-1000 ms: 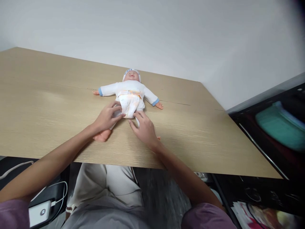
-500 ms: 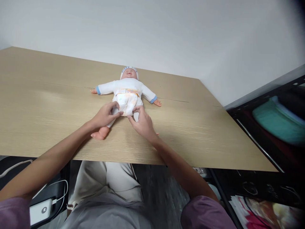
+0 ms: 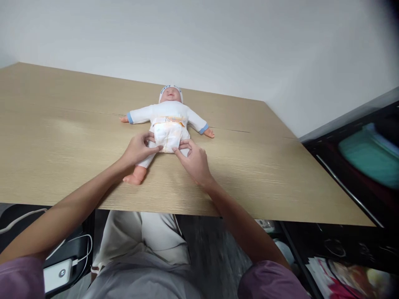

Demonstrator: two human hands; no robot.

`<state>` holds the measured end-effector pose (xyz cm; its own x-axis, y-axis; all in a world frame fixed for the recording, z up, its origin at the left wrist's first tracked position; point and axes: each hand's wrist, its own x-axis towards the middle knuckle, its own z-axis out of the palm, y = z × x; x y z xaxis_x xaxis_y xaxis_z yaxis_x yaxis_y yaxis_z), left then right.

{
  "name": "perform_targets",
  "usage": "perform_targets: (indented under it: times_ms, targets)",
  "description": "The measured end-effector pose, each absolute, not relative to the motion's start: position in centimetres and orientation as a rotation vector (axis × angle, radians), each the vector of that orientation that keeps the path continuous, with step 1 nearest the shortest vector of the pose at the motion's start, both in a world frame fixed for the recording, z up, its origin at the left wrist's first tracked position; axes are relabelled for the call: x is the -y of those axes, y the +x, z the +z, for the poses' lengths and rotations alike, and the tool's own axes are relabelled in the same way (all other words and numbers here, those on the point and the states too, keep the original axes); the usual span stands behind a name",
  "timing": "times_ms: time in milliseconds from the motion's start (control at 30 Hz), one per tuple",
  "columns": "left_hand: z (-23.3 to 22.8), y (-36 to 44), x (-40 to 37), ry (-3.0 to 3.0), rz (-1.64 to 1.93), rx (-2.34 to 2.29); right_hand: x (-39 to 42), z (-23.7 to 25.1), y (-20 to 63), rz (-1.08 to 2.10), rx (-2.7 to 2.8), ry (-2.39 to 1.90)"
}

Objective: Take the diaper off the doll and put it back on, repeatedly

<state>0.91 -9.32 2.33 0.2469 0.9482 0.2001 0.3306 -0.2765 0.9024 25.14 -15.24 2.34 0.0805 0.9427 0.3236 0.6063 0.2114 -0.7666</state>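
Note:
A baby doll (image 3: 171,109) in a white top with blue cuffs and a printed cap lies on its back, arms spread, head toward the wall. A white diaper (image 3: 168,137) with an orange-patterned waistband is around its hips, over the white clothing. My left hand (image 3: 139,149) is closed on the diaper's left edge by the leg opening, thumb on the front. At the opposite edge, my right hand (image 3: 195,161) pinches the diaper between thumb and fingers. One doll foot (image 3: 136,176) shows below my left hand; the other is hidden behind my right hand.
The doll lies on a wide wooden table (image 3: 264,174) that meets a white wall (image 3: 202,41) behind. Below the near edge at left is a white power bank (image 3: 58,275) with a cable. Dark shelving at right holds a teal item (image 3: 369,155).
My right hand has shifted slightly outward along the diaper's lower edge, covering the doll's far foot. The diaper front looks spread wider. My left hand stays nearly in place; the view has shifted slightly.

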Motion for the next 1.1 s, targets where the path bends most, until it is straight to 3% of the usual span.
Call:
perform_targets:
  times_ms: [200, 1100]
  targets:
    - [3.2, 0.9, 9.5, 1.754, 0.879, -1.103, 15.0, 2.5, 24.8, 0.504, 1.685, -1.465]
    - [3.0, 0.6, 9.1, 1.302, 0.911, -0.886, 14.0, 2.4, 25.5, 0.792, 1.502, -1.402]
